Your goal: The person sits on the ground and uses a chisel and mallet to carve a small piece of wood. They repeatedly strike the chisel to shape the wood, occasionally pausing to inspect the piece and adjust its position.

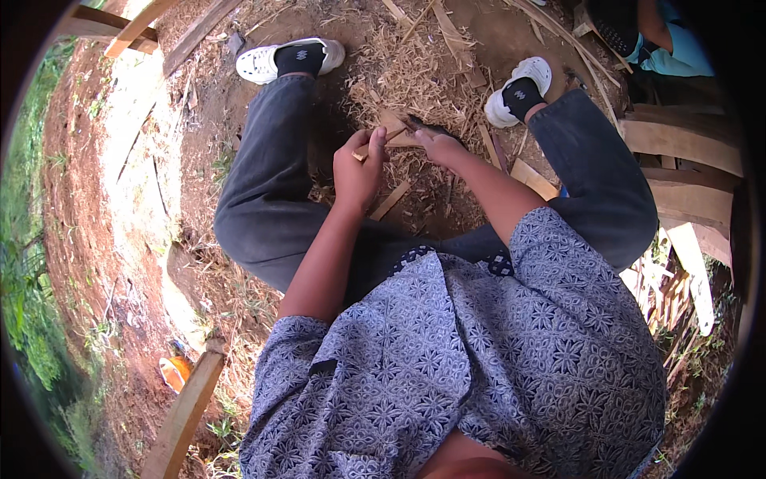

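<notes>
- A thin, pale strip of split wood (388, 137) sits between the two hands, above the bare ground between the person's knees, over a mat of shavings.
- The left hand (357, 169) is closed around the near end of the strip, fingers (372, 148) curled over it, thumb on top, knuckles turned up.
- The right hand (441, 147) is closed on a dark-bladed knife (423, 126) whose blade lies against the far part of the strip; the fingers wrap the handle, which is mostly hidden.
- Both forearms are bare, coming up from the lower edge and meeting at the strip, elbows bent.
- The ground (239, 88) is reddish-brown earth, dry and crumbly; in front of the hands it is littered with straw-coloured shavings and splinters (407, 76).
- A short flat offcut (389, 200) lies on the ground just below the left hand, another flat offcut (534, 179) beside the right knee.
- The person sits with knees wide in dark trousers, white perforated shoes (289, 57) and black socks, and a blue-grey patterned shirt.
- Weathered planks (686, 144) stack up at the right edge; a rounded wooden beam (185, 415) crosses the lower left, with a small orange object (173, 372) by it.
- A second person's leg in turquoise cloth (678, 52) shows at the top right corner.
</notes>
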`<state>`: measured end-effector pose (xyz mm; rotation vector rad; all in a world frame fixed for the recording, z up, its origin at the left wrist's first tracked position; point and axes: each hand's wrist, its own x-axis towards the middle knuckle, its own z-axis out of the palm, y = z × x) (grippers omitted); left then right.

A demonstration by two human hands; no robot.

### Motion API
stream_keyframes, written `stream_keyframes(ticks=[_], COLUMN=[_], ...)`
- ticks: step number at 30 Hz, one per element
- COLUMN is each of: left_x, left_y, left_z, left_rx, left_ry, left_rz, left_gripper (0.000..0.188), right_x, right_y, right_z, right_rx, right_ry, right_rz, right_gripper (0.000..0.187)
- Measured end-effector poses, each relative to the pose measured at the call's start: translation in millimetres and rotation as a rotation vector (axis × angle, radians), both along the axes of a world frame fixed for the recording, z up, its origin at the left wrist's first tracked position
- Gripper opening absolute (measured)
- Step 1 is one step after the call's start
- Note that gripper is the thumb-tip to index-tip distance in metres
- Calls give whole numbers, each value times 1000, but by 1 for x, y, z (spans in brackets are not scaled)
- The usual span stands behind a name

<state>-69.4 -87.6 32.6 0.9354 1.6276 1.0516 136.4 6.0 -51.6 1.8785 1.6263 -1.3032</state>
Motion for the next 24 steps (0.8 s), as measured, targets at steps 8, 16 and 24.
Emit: stream_keyframes(ticks=[8,16,24], left_x=[-4,8,-2], left_y=[4,3,6], left_z=[-6,11,8], left_rx=[62,75,52], left_ry=[-63,285,165], left_rz=[-21,-144,-122], left_gripper=[30,25,24], right_x=[-14,12,-18], right_y=[7,-11,17], right_z=[27,-37,62], right_rx=[-54,314,-120], right_ry=[17,70,13], right_rz=[121,121,128], right_gripper=[82,81,90])
